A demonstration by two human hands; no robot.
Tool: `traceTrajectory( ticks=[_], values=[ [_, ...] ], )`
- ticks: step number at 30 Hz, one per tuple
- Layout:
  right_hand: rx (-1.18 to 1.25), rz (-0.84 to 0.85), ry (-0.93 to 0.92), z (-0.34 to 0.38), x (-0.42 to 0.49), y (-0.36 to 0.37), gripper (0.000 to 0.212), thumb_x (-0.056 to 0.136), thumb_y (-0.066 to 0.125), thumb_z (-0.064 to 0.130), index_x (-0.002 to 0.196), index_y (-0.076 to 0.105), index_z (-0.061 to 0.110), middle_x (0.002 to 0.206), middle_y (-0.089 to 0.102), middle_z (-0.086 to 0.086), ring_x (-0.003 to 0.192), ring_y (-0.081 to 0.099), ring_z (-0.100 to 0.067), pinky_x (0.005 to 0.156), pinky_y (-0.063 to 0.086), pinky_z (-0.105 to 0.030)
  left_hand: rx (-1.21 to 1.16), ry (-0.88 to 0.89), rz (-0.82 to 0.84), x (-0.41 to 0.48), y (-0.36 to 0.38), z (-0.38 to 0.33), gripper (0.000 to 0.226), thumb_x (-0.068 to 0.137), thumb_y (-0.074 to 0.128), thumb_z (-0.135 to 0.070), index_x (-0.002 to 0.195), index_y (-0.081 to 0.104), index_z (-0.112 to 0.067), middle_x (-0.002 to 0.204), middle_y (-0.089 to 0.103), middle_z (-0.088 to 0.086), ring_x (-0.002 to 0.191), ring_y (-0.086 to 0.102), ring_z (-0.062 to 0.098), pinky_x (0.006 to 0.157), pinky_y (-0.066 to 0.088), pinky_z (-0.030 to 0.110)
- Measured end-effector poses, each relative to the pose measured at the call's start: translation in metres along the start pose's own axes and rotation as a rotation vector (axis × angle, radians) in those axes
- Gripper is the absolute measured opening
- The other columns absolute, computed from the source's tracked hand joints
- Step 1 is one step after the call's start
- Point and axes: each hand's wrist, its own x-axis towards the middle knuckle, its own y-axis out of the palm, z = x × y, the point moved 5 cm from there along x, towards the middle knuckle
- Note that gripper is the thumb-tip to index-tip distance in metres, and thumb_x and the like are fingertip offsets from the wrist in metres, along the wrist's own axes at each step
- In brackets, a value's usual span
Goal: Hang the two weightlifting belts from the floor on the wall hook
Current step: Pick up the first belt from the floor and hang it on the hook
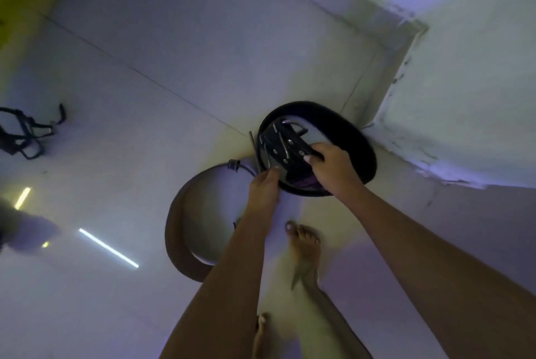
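Head view: both hands, left hand (265, 184) and right hand (333, 168), grip the black belt (359, 141); brown belt (181, 231) lies on the floor (145, 39), nothing hung yet.

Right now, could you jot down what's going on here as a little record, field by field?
black belt: curled in a loop, by the wall corner
right hand: gripping the black belt's buckle end
left hand: touching the black belt's near edge
brown belt: curled on the floor, untouched
wall hook: not in view
bare foot: on the floor, beside the brown belt
black strap bundle: on the floor, far left
stage: first belt being picked up, none hung
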Motion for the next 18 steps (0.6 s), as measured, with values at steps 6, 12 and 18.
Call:
traceTrajectory(
  ticks=[6,12,18],
  values=[
    [0.528,-0.093,0.004,0.102,-0.118,-0.114,0.021,0.089,0.056,0.006,0.106,0.067,0.004,0.089,0.068,-0.012,0.081,0.065,-0.023,0.077,0.052,-0.029,-0.073,0.271,0.198,-0.149,0.013,-0.106,0.038,0.091,0.057,-0.027,0.122,0.057,-0.004,0.113,0.068,0.013,0.099,0.068,0.026,0.078,0.056,0.032],
    [0.803,-0.213,-0.126,0.199,-0.276,-0.216,0.022,0.089,0.055,0.004,0.108,0.066,0.006,0.087,0.069,-0.006,0.079,0.067,-0.021,0.076,0.055,-0.031,-0.036,0.495,0.325,-0.33,-0.008,-0.195,0.025,0.092,0.056,-0.026,0.113,0.054,-0.013,0.088,0.064,-0.002,0.071,0.063,0.008,0.048,0.05,0.016],
    [0.893,-0.4,-0.283,0.269,-0.423,-0.304,0.022,0.089,0.056,0.005,0.104,0.068,0.015,0.095,0.07,-0.01,0.094,0.067,-0.027,0.09,0.052,-0.036,-0.136,0.721,0.522,-0.503,-0.003,-0.241,0.008,0.092,0.056,-0.02,0.097,0.054,-0.014,0.089,0.065,0.003,0.073,0.066,0.013,0.059,0.053,0.025]
  ],
)
